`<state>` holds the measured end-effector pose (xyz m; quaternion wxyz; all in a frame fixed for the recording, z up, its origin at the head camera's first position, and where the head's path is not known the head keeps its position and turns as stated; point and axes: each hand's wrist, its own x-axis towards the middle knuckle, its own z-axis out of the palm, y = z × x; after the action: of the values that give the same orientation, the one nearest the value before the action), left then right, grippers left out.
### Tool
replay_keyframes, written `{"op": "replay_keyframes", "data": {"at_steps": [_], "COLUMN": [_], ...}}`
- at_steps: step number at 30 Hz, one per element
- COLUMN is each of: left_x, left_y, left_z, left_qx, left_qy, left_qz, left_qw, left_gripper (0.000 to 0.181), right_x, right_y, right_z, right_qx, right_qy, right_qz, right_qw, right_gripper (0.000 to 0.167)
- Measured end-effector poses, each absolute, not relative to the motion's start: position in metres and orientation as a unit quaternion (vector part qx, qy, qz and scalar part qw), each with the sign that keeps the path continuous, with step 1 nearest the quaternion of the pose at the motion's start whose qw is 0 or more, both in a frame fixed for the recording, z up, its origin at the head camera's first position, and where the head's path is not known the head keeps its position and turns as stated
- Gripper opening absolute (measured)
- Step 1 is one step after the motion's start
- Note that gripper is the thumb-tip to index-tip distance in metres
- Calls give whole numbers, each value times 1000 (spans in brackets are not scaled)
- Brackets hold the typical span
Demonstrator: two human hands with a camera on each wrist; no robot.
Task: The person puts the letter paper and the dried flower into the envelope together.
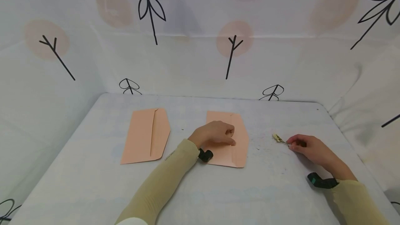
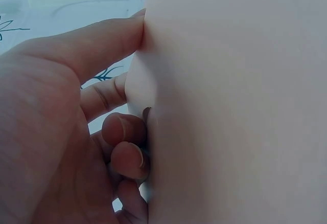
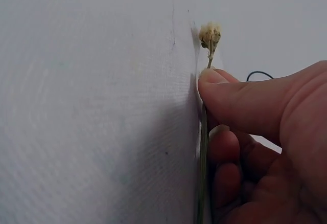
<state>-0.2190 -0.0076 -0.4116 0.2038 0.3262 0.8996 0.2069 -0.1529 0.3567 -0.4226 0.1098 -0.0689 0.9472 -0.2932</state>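
Note:
My left hand (image 1: 215,133) lies over the right peach envelope (image 1: 242,148), fingers curled, with the thumb and fingertips at the envelope's opening edge. From the left wrist, the thumb (image 2: 110,42) and curled fingers meet the edge of the pale paper; some fingertips are hidden behind it. To the right, my right hand (image 1: 310,148) pinches the thin stem of a small dried flower (image 1: 276,138) between thumb and finger, just above the table. The right wrist view shows its cream flower head (image 3: 210,35) beyond the thumb and its green stem (image 3: 203,168) running down past the curled fingers.
A second peach envelope (image 1: 139,136) lies flat on the left of the white table (image 1: 237,197), its flap side facing right. Tiny dark specks dot the tabletop. White cloth (image 1: 193,61) printed with plant drawings hangs behind and at the sides.

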Motion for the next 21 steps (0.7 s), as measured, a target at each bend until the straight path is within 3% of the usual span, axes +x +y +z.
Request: {"op": "replay_keyframes", "data": {"at_steps": [10, 21], "left_x": [-219, -219], "left_y": [-7, -6], "left_z": [-409, -409], "left_qx": [326, 321], "left_qy": [899, 899], "left_qz": [206, 208], "left_qw": [206, 214], "left_gripper": [32, 33], "right_x": [-156, -154], "right_y": [358, 364], "right_z": [-414, -408], "right_qx": [-65, -72], "right_qy": [935, 934], "right_qz": [-309, -316], "right_qw": [161, 151], "right_gripper": [28, 30]}}
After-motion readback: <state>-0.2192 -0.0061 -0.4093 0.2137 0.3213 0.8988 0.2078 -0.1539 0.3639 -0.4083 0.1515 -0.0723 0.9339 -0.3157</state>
